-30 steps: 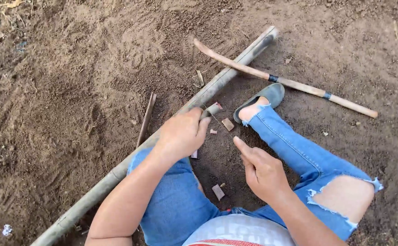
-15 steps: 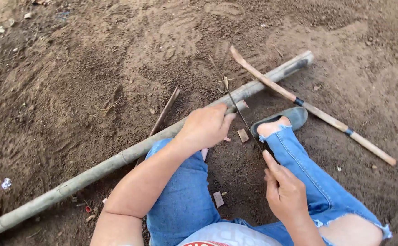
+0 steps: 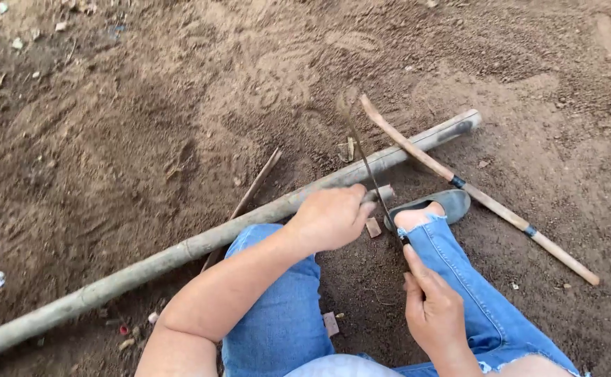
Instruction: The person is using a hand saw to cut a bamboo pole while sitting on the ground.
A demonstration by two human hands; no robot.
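I am now lifting a thin curved blade that half a second ago was lying lower and closer to my knee; its tip is now rising past the long bamboo pole toward the bare soil. My right hand is gripping the blade's lower end, fingers closed around it, thumb pointing up along it. My left hand has slid a little along the pole and is pressing down on a short piece of cut stick, fingers curled shut over it. The blade is crossing just beside those left fingers, its edge nearly touching the short stick's free end. My foot in a grey slipper is resting under the blade. A wooden-handled tool is lying across the pole's far end, well apart from both hands.
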